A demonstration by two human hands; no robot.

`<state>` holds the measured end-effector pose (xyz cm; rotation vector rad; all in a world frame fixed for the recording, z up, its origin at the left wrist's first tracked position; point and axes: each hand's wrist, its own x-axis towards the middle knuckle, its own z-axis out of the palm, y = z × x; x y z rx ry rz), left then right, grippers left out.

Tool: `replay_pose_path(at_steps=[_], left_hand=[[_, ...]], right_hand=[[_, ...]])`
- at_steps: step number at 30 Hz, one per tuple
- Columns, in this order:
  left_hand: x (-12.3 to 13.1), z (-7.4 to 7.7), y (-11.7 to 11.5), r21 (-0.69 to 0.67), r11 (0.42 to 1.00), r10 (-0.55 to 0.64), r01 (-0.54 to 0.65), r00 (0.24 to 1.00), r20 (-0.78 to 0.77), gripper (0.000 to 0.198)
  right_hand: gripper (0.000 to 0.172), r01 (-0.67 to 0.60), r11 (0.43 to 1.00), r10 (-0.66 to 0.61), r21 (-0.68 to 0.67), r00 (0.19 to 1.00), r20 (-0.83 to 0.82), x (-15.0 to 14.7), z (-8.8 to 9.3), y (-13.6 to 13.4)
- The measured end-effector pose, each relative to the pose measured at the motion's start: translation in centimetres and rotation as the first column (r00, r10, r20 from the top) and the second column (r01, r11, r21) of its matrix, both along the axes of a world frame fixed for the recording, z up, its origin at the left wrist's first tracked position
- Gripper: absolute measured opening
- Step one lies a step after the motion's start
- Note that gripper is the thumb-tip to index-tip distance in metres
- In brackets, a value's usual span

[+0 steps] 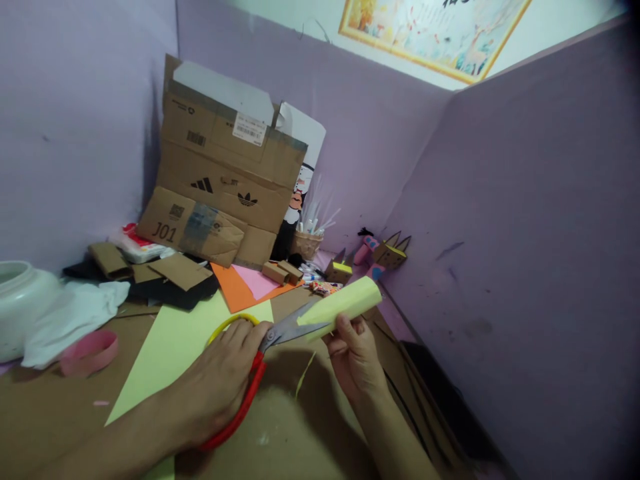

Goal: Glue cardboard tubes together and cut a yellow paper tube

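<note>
My left hand (227, 370) is closed round a pair of scissors (273, 335) with one red and one yellow handle loop. The blades are spread around the near end of a pale yellow paper tube (357, 300); whether they touch the paper along their length I cannot tell. My right hand (355, 350) pinches that tube from below, thumb on the near side, above the table. A thin yellow paper strip (305, 375) shows below the tube. Under and beyond my left hand, a large yellow paper sheet (165, 347) lies flat.
A folded cardboard box (225, 160) leans against the back wall. On the left are a white jar (25, 307), a white cloth (75, 317) and a pink paper ring (90, 353). Behind the tube stand small cardboard animal figures (393, 253) and a woven basket (307, 245). A wall borders the right side.
</note>
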<state>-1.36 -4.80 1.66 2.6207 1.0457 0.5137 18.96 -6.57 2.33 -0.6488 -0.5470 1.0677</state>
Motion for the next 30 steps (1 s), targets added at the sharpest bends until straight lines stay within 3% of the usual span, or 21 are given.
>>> replay_pose_path(at_steps=[18, 30], left_hand=[[0.3, -1.2, 0.5, 0.215, 0.973, 0.11, -0.082, 0.986, -0.123, 0.048], [0.3, -1.1, 0.5, 0.207, 0.976, 0.093, -0.066, 0.988, -0.126, 0.051]], right_hand=[[0.038, 0.014, 1.0, -0.014, 0.003, 0.999, 0.051, -0.2, -0.4, 0.1], [0.034, -0.02, 1.0, 0.02, -0.004, 0.999, 0.027, -0.1, -0.4, 0.1]])
